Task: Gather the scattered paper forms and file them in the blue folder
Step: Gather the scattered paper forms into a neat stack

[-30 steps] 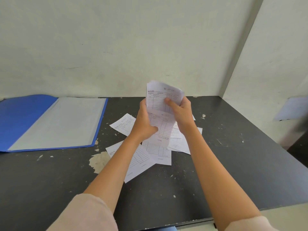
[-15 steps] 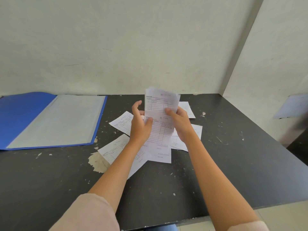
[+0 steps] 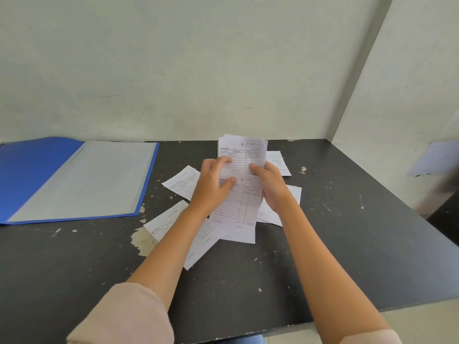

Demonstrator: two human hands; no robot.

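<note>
Both hands hold a small stack of white printed forms (image 3: 242,155) upright over the middle of the dark table. My left hand (image 3: 213,184) grips the stack's left edge, thumb across the front. My right hand (image 3: 269,184) grips the right edge. Several more forms lie loose on the table: one to the left (image 3: 182,182), one near my left forearm (image 3: 165,223), one behind (image 3: 278,161), others under my right wrist (image 3: 293,194). The blue folder (image 3: 32,170) lies open at the far left, a pale inner sheet (image 3: 92,177) showing.
The dark table (image 3: 347,244) is scuffed, with a patch of peeled surface (image 3: 140,240) near the front forms. Pale walls close the back and right sides. The table's front edge runs just below my elbows.
The stack has come down from a raised, tilted pose toward the table and stands straighter. My left hand has shifted its grip on the left edge.
</note>
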